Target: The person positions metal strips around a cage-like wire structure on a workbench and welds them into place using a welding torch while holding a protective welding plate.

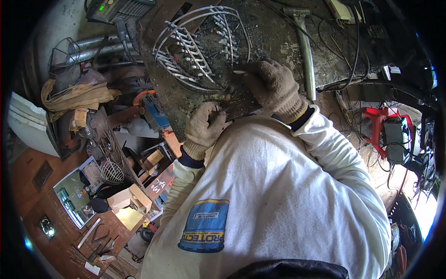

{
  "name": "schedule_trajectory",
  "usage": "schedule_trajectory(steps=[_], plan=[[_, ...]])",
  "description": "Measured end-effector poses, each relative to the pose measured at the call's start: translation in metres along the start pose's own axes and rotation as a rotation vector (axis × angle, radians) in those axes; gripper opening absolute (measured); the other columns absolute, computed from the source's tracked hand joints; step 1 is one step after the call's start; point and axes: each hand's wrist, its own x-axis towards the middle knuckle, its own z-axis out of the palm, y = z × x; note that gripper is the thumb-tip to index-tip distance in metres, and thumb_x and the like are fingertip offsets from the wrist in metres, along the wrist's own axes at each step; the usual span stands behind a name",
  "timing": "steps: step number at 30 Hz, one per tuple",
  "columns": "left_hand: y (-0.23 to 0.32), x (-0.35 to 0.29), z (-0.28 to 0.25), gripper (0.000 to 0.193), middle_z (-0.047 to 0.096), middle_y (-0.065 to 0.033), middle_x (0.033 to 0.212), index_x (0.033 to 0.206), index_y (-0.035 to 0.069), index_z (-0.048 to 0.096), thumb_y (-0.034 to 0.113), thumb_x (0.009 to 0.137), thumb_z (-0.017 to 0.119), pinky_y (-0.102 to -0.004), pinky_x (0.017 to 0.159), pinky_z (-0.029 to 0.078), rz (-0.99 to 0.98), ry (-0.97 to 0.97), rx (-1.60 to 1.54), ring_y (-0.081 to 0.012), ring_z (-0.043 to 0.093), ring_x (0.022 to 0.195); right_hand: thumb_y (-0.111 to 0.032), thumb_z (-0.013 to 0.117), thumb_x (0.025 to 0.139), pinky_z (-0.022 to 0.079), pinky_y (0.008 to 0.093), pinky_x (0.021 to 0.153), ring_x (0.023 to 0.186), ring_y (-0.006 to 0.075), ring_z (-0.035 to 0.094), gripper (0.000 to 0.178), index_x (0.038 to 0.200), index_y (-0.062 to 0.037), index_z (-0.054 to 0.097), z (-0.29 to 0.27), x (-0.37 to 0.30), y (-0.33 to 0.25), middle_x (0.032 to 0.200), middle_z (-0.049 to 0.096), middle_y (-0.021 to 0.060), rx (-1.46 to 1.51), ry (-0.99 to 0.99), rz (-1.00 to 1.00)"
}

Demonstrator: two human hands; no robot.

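Both my hands wear brown knitted gloves over the near edge of a dark, dirty workbench (274,44). My left hand (203,129) is closed, thumb and fingers pinched together; whatever they hold is too small and dark to name. Higher and to the right, my right hand (273,83) is bent inward with its fingers closed. A small pale pointed tip (239,72) sticks out at its fingers; I cannot tell what it is. Between the hands lies a dark flat metal piece (244,106). Just beyond them rests a round metal rod frame (191,46) with rows of short crossbars.
A hammer (306,56) with a pipe handle lies right of my right hand. Cables (357,51) cross the bench's right side. At far left stand a welding machine (116,10) and metal pipes (100,49). A red stool (375,130) is at right, and an open cardboard box (132,197) lower left.
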Motion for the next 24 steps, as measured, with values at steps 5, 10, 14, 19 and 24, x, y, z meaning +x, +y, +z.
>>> schedule_trajectory(steps=[5,10,14,19,24], plan=[[0.005,0.002,-0.002,0.017,0.063,-0.0102,0.079,0.101,0.004,0.064,0.012,0.089,0.074,-0.0343,0.061,0.050,0.036,0.016,0.071,-0.0206,0.060,0.066,-0.020,0.070,0.089,0.057,0.0458,0.073,0.083,0.0358,0.070,0.018,0.104,-0.0106,0.074,-0.003,-0.004,0.000,0.089,0.071,0.0142,-0.016,-0.068,-0.103],[0.003,0.001,0.000,0.017,0.065,-0.0110,0.081,0.102,0.004,0.064,0.012,0.090,0.073,-0.0340,0.062,0.051,0.005,0.019,0.039,-0.0199,0.061,0.066,-0.022,0.070,0.089,0.057,0.0460,0.074,0.083,0.0365,0.070,0.021,0.106,-0.0106,0.074,-0.001,-0.004,0.000,0.091,0.071,0.0144,-0.106,-0.133,-0.041],[0.006,-0.001,0.000,0.018,0.065,-0.0102,0.083,0.103,0.004,0.065,0.012,0.090,0.073,-0.0337,0.064,0.052,0.097,0.052,0.051,-0.0187,0.063,0.069,-0.023,0.068,0.091,0.057,0.0454,0.076,0.086,0.0372,0.070,0.020,0.106,-0.0108,0.075,-0.010,-0.002,-0.006,0.093,0.072,0.0150,-0.097,-0.042,0.007],[0.000,-0.002,0.003,0.018,0.065,-0.0078,0.084,0.105,0.004,0.065,0.012,0.092,0.074,-0.0309,0.063,0.051,0.073,0.060,-0.027,-0.0149,0.062,0.069,-0.014,0.067,0.094,0.057,0.0372,0.078,0.088,0.0287,0.073,0.019,0.110,-0.0060,0.075,-0.017,-0.002,0.000,0.096,0.075,0.0151,-0.126,-0.048,0.107],[-0.001,-0.003,0.002,0.017,0.062,-0.0051,0.081,0.104,0.004,0.063,0.009,0.091,0.073,-0.0300,0.062,0.051,0.003,0.037,-0.198,-0.0133,0.061,0.066,-0.015,0.068,0.090,0.055,0.0424,0.078,0.088,0.0365,0.070,0.017,0.103,-0.0059,0.075,-0.016,-0.002,-0.002,0.093,0.072,0.0181,-0.001,0.055,0.214]])
